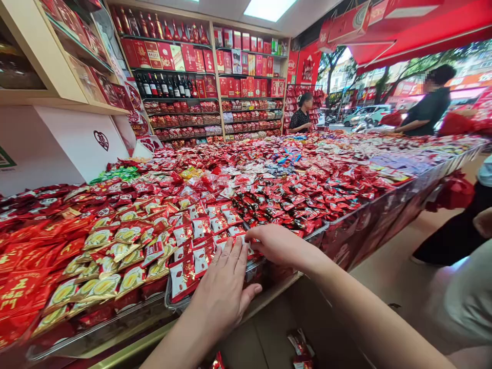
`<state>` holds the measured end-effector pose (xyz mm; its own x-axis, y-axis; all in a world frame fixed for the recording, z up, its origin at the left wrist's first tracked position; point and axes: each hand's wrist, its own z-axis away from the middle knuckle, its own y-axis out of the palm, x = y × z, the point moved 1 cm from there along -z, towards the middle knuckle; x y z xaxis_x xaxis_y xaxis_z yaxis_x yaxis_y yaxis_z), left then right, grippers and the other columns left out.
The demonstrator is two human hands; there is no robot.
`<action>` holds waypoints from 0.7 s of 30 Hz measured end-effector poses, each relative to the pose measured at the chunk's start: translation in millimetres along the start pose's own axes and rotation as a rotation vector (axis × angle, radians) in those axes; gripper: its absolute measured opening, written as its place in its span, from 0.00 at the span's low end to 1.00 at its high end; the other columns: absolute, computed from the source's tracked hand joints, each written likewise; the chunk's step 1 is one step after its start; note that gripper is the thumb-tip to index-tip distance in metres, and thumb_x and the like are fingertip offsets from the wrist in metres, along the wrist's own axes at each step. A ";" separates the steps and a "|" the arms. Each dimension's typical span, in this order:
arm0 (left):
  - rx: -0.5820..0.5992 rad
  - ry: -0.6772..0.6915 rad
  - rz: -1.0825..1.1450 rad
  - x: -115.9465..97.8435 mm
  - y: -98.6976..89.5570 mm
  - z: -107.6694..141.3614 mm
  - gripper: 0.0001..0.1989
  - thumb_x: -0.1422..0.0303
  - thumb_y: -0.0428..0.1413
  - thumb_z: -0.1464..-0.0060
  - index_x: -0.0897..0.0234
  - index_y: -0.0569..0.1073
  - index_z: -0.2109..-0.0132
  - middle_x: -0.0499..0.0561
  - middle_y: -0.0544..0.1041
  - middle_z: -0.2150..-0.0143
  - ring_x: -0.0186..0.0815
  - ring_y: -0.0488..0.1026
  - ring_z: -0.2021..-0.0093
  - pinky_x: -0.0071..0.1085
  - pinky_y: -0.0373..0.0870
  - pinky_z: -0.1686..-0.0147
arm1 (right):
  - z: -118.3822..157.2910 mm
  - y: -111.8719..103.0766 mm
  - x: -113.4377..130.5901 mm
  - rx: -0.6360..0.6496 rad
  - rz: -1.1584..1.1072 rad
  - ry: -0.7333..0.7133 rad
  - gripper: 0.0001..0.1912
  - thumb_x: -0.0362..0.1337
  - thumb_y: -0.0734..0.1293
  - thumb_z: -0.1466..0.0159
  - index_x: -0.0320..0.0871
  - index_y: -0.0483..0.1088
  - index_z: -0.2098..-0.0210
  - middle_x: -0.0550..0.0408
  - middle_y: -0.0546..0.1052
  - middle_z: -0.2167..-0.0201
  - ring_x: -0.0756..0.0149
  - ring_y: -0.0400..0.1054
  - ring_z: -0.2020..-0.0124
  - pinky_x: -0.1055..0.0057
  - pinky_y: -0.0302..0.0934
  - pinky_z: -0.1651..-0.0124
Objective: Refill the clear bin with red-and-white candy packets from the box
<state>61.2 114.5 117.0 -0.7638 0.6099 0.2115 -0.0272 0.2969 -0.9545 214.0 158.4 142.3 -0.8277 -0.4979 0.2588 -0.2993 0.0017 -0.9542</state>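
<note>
Judging by how things lie, the arranging looks partway along. The small glossy red-and-white foil packets (182, 279) are in a shallow clear plastic bin (166, 301), face up in fairly neat rows from its near left corner back – that stretch seems done. What seems left is the strip along the near edge towards the right corner, where both hands are.

The left hand (226, 274) lies palm down over those packets, its fingers straight and close together, thumb spread aside, gripping nothing. The right hand (274, 243) is just beside it, its fingers bent down at the bin's near edge; whether they pinch a packet, I cannot tell.

Counted: two working hands; roughly a dozen red-and-white packets in plain sight, others being covered. The cream-and-red packets with a yellow oval picture (103, 287), left of the bin, and the dark red-and-black foil packets (277, 200), to its right, are too many to count. Below the near edge lie a few loose red packets (302, 348) – perhaps three. Beyond the far side are two people, one in a spotted dark top (300, 120), one in a plain dark top (426, 110).
</note>
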 end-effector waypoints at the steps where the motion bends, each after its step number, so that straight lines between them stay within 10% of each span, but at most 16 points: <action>1: -0.005 -0.007 -0.001 -0.2 0.2 0.9 0.33 0.54 0.39 0.45 0.76 0.52 0.41 0.65 0.52 0.38 0.49 0.47 0.39 0.46 0.56 0.45 | 0.5 -0.2 0.0 -0.015 -0.009 -0.010 0.14 0.31 0.58 0.41 0.44 0.69 0.58 0.50 0.76 0.63 0.64 0.68 0.60 0.75 0.56 0.61; 13: -0.224 0.052 0.095 6.2 -25.0 16.9 0.24 0.64 0.44 0.44 0.70 0.58 0.43 0.63 0.61 0.41 0.48 0.56 0.41 0.49 0.62 0.48 | 34.2 -15.0 9.0 -0.234 -0.229 -0.136 0.12 0.28 0.57 0.41 0.39 0.68 0.60 0.49 0.73 0.63 0.67 0.66 0.61 0.72 0.57 0.58; 17: -0.478 -0.058 0.397 10.9 -30.4 83.1 0.18 0.72 0.49 0.49 0.55 0.64 0.50 0.49 0.75 0.56 0.36 0.69 0.54 0.34 0.66 0.53 | 76.8 4.2 12.1 0.226 -0.520 -0.218 0.09 0.31 0.59 0.41 0.42 0.70 0.65 0.58 0.74 0.71 0.73 0.67 0.70 0.78 0.58 0.67; 21: -0.372 -0.425 0.645 0.6 7.7 156.2 0.13 0.71 0.49 0.48 0.51 0.67 0.55 0.42 0.78 0.66 0.31 0.74 0.66 0.27 0.69 0.61 | 108.2 103.2 10.6 0.558 -0.492 -0.033 0.10 0.30 0.64 0.49 0.42 0.71 0.66 0.56 0.75 0.73 0.67 0.68 0.73 0.73 0.58 0.71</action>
<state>-40.1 2.3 77.0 -0.7360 0.4371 -0.5170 0.6524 0.2538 -0.7141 225.7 59.4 30.3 -0.6430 -0.3538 0.6793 -0.3387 -0.6641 -0.6665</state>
